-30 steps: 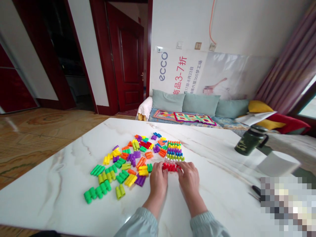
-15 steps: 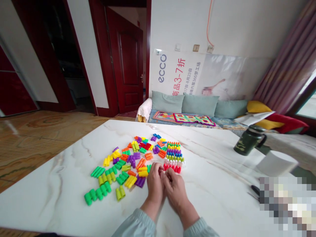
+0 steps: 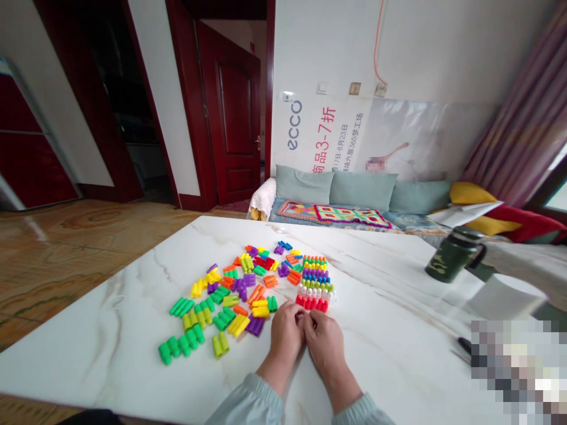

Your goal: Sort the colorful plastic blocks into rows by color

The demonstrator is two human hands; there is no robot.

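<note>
My left hand and my right hand rest side by side on the white marble table, fingers curled and pinched together where they meet. What they hold is too small to make out. Just beyond my fingertips stands a block of joined plastic pieces in stacked rows: red nearest, then white, green, blue, purple, yellow and orange. To its left lies a scatter of loose plastic pieces in green, yellow, purple, orange and red.
A dark green mug stands at the right of the table, with a white box nearer me. Black scissor handles lie by a blurred patch. Behind the table are a sofa and a red door.
Both hands drew back from the red row of the block towards me and came together, fingers pinched. The camera shifted slightly.
</note>
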